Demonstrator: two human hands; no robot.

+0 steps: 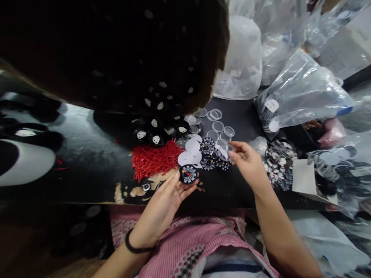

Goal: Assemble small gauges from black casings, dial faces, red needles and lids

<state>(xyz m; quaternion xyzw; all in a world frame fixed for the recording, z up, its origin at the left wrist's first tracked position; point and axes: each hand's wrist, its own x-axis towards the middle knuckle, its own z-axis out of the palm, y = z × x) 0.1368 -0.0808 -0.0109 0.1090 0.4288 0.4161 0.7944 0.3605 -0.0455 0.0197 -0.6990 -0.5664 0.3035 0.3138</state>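
Observation:
My left hand [171,191] holds a small round black dial piece [188,174] by its edge, face up; white markings and a red needle show on it. My right hand [246,160] reaches over the pile, thumb and forefinger pinched at the edge of a clear round cover [222,146]. Loose printed black dials [208,162] and white discs [193,146] lie between the hands. Clear rings [218,126] are scattered just beyond them. A heap of thin red needles [156,159] lies left of the discs.
A large dark container [116,58] full of black round pieces lies tipped at the back left, some spilled at its mouth. Plastic bags [304,92] crowd the right. A small open box [305,181] and mixed small parts [279,162] sit beside my right forearm.

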